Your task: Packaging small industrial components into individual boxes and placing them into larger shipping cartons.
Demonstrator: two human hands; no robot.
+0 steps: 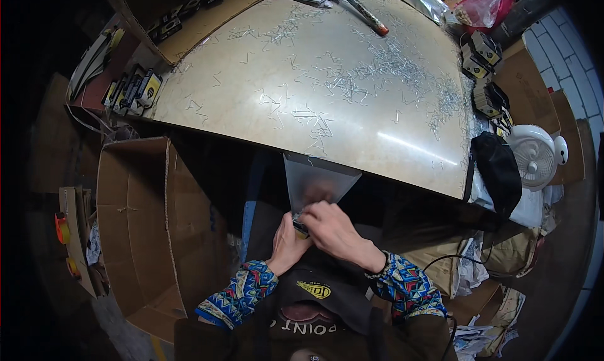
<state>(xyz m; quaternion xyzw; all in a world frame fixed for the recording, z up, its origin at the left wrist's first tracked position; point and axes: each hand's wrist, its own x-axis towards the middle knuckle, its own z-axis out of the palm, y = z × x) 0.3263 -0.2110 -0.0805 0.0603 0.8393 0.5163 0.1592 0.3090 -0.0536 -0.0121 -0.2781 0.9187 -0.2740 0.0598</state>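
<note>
My left hand (289, 246) is closed around a small dark box with a yellow part (301, 228), held close in front of my body. Over the top of it is my right hand (336, 232), its fingers curled and pinched together at the opening. Whatever those fingertips hold is too small and too covered to make out. Just beyond both hands, a grey sheet-like chute (308, 175) hangs from the table's near edge. Many bent metal wire pieces (346, 84) lie scattered across the pale tabletop (233, 103), thickest toward the right.
An open cardboard box (135, 229) stands at my left. Small black and yellow boxes (133, 89) are lined up at the table's left edge, and more boxes (481, 56) sit at the right. Beyond a black bag (497, 172) stands a white fan (531, 157). A red-ended tube (362, 11) lies at the back.
</note>
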